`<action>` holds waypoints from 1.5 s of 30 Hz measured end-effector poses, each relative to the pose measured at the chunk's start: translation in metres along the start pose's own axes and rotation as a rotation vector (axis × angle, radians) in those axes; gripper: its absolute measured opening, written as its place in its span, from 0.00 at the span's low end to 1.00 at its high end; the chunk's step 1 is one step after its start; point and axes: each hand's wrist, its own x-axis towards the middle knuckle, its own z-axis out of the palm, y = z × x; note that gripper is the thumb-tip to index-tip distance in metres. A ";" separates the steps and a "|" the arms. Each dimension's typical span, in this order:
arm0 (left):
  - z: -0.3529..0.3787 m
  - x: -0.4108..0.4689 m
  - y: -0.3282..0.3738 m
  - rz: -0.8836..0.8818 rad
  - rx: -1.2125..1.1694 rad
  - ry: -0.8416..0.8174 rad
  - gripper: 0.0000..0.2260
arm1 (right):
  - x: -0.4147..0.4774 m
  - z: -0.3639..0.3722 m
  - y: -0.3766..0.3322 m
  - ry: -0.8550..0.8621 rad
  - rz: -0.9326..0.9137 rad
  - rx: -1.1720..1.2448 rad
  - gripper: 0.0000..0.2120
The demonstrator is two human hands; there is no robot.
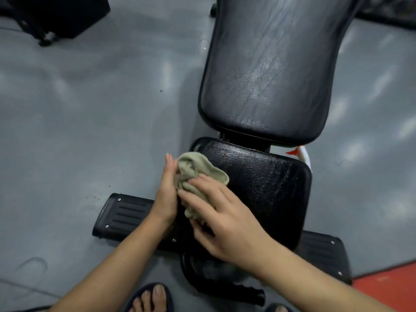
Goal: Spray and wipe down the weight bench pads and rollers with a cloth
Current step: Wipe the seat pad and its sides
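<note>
A black weight bench fills the middle of the head view, with a long back pad [270, 70] and a smaller seat pad [265, 190] glistening with droplets. A bunched olive-green cloth [198, 174] lies on the seat pad's left edge. My right hand [225, 219] lies over the cloth with spread fingers, the thumb curled under it. My left hand [166, 192] stands edge-on against the cloth's left side, fingers straight. A white spray bottle with an orange trigger [300, 154] peeks out behind the seat pad's right corner, mostly hidden.
The bench's black base crossbar [123, 215] runs left and right on the grey floor under the seat pad. A curved black handle [216, 287] sticks out near my sandalled feet [150, 298]. Dark equipment [56, 16] stands at the top left. A red floor patch [387, 291] lies lower right.
</note>
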 end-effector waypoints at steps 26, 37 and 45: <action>0.000 0.001 0.034 0.090 0.356 0.373 0.12 | -0.061 -0.026 0.029 0.214 0.134 -0.117 0.24; 0.022 -0.009 0.012 0.756 1.053 0.230 0.14 | -0.038 -0.042 0.045 0.430 0.379 -0.144 0.29; 0.025 -0.012 0.009 0.902 1.350 0.091 0.22 | -0.083 -0.042 0.062 0.425 0.267 -0.257 0.22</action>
